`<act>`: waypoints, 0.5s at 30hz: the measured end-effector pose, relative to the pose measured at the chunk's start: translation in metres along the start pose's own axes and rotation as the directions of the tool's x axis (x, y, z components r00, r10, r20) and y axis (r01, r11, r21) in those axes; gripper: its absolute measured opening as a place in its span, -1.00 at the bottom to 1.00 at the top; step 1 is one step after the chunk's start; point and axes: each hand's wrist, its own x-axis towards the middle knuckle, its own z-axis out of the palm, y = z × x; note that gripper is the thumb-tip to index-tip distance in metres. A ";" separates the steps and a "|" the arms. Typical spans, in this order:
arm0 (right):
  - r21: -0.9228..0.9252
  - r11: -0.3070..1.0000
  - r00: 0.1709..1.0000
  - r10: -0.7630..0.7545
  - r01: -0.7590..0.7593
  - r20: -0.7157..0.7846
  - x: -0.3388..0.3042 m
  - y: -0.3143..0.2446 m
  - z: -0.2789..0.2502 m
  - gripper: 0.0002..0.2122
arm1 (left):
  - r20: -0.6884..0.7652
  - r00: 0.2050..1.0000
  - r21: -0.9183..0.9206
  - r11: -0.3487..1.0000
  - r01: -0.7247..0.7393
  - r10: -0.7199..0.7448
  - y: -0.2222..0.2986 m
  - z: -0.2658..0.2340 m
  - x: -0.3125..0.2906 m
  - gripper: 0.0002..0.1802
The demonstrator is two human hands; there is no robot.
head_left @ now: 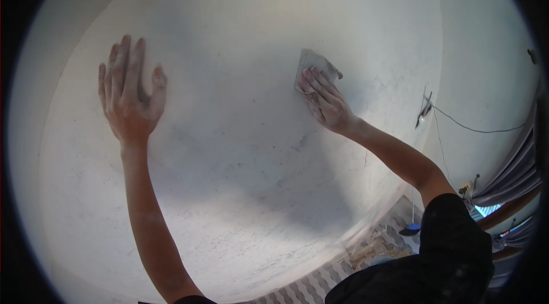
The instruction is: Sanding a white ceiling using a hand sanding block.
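Observation:
A pale grey-white wall [240,150] fills most of the view. My left hand [130,95] lies flat on it at the upper left, fingers spread and dusted with white powder, holding nothing. My right hand [325,99] presses a small grey sheet of sandpaper [315,64] against the wall at the upper middle, fingers laid over its lower part. My right arm wears a black short sleeve [452,230].
A thin cable [474,128] hangs from a fitting [424,111] on the adjoining wall at right. Grey curtain folds [517,172] hang at the far right. Patterned floor tiles [372,247] with debris show at the bottom right.

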 end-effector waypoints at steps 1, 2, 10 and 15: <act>-0.001 1.000 1.000 -0.016 0.016 -0.008 0.009 0.008 0.005 -0.60 | 0.008 1.000 -0.028 1.000 0.013 -0.013 0.000 0.001 0.000 -0.54; -0.002 1.000 0.998 -0.008 0.008 -0.059 0.033 0.009 0.002 -0.60 | 0.012 1.000 -0.024 0.999 0.021 -0.021 0.000 -0.003 0.001 -0.53; -0.038 0.998 0.988 0.042 -0.048 -0.146 0.077 -0.004 0.003 -0.59 | 0.030 0.997 -0.031 0.997 0.068 -0.068 -0.001 -0.007 -0.001 -0.52; -0.039 0.999 0.999 -0.013 0.011 -0.040 0.049 0.001 -0.001 -0.60 | 0.057 0.993 -0.055 0.993 0.106 -0.103 0.003 -0.011 0.001 -0.50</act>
